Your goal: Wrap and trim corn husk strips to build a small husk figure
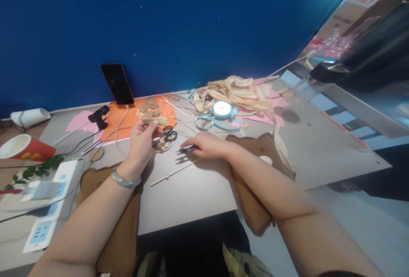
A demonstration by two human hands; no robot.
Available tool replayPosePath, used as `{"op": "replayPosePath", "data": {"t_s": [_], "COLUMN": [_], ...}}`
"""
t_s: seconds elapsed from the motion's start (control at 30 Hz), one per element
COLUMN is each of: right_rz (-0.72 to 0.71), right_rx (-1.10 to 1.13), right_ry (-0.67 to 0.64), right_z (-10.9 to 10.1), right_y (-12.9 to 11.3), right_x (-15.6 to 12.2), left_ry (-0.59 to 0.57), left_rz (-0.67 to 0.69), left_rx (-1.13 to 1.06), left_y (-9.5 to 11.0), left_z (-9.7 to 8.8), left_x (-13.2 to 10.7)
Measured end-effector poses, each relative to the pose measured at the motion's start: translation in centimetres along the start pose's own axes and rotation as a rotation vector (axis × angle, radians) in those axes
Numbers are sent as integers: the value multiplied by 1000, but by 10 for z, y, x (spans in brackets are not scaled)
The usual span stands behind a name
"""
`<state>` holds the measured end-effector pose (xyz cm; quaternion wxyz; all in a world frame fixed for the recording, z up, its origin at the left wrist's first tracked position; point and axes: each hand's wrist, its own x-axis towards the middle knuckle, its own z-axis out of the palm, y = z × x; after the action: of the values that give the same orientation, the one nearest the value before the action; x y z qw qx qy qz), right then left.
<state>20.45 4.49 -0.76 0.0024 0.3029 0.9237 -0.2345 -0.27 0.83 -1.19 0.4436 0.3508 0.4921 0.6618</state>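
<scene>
My left hand point(142, 139), with a pale green bangle on the wrist, is raised a little above the table and pinches a small folded piece of pale husk point(154, 120). My right hand point(206, 145) rests on the grey table point(191, 191) and is closed on a small dark purple tool point(188, 149), whose tip points left. Black-handled scissors point(169, 133) lie between the two hands. A thin wooden stick point(174, 171) lies on the table in front of my right hand.
An orange sheet point(124, 117) holds round wooden discs point(148, 106), a propped phone point(117, 83) and a black glue gun point(98, 116). Dried husk strips point(236, 91) and a ribbon spool point(222, 109) lie behind. Power strip point(53, 202) and red paper cup point(24, 148) sit left.
</scene>
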Motion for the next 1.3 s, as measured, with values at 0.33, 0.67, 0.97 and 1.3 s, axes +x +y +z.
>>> {"op": "replayPosePath", "data": {"t_s": [0.33,0.67,0.97,1.3], "right_rz": [11,191,378,598], "right_rx": [-275,-265,-268,-227], "right_ry": [-235,-156,-8,-20], "right_z": [2,0,-11,-11], "right_y": [-20,-14,-6,16], "right_x": [-7,-6,-7,-4], "left_ry": [-16,-9,-29,-35], "left_rz": [-28,-43,-36,-55], "left_rx": [-8,14,11,6], "left_y": [2,4,3,5], "left_z": [0,-3,-3,-2], "left_x": [1,0,0,-2]}}
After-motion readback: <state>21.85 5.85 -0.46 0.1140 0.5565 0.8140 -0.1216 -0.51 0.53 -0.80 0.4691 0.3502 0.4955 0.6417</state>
